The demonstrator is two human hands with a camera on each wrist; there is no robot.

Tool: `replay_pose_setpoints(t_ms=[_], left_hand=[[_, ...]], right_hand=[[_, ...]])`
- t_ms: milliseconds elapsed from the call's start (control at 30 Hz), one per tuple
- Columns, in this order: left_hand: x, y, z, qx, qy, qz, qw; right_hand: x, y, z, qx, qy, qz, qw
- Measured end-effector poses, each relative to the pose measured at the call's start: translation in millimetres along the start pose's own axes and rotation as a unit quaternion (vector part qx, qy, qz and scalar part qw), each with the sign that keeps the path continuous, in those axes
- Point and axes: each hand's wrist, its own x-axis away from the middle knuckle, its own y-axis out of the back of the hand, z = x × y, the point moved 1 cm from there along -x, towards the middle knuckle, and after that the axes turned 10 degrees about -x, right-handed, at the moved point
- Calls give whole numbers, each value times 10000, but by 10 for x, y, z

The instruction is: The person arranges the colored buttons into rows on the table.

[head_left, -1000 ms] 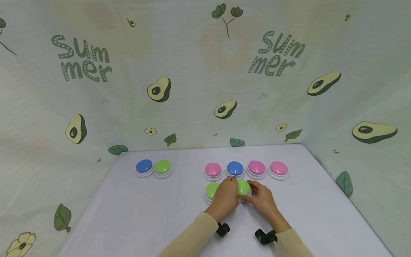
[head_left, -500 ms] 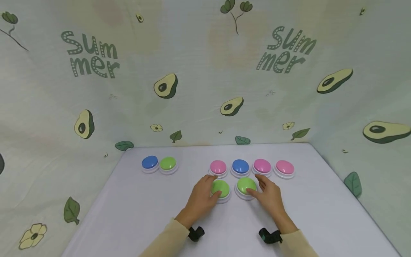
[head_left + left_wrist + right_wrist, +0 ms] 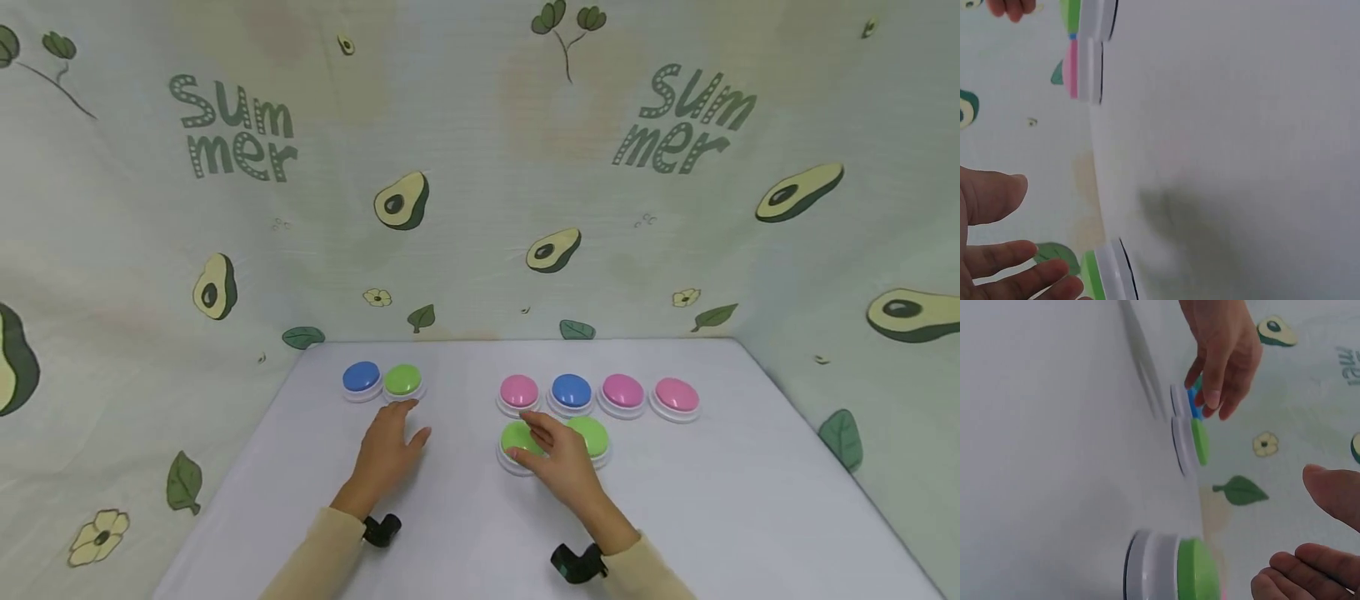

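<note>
My left hand (image 3: 384, 457) reaches toward the green button (image 3: 403, 380) of the left pair, thumb spread, fingertips just in front of its white base. The blue button (image 3: 362, 377) sits beside that one. In the left wrist view the fingers point at a green button (image 3: 1092, 275) and nothing is held. My right hand (image 3: 561, 463) hovers at the left green button (image 3: 517, 437) of the front row, thumb and fingers parted and overlapping it. The other green button (image 3: 589, 435) is partly hidden behind that hand. The right wrist view shows a green button (image 3: 1196, 569) apart from the fingers.
Behind the front row stand a pink button (image 3: 519, 392), a blue button (image 3: 572, 391) and two more pink buttons, the last pink button (image 3: 677, 395) rightmost. They rest on a white table (image 3: 465, 533). A printed cloth (image 3: 465, 167) borders the back and sides.
My left hand left the right front green button, passed the left front one, and went left to the back-left pair. My right hand let go of the right front green button and shifted left.
</note>
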Motion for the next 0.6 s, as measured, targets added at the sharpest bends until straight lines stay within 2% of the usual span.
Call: replay_pose_setpoints(t_ms=[200, 300, 467, 600], left_hand=[[-172, 71, 445, -287, 321, 217, 9988], [-271, 119, 615, -404, 456, 300, 9977], [-427, 175, 786, -606, 547, 140, 9966], [-529, 149, 893, -628, 795, 232, 9946]], right_hand=[[-89, -367, 40, -327, 122, 748, 9966], [-144, -521, 27, -418, 87, 1097, 9930], [-194, -747, -52, -452, -35, 1448, 9884], [-202, -894, -102, -487, -127, 1615, 9856]])
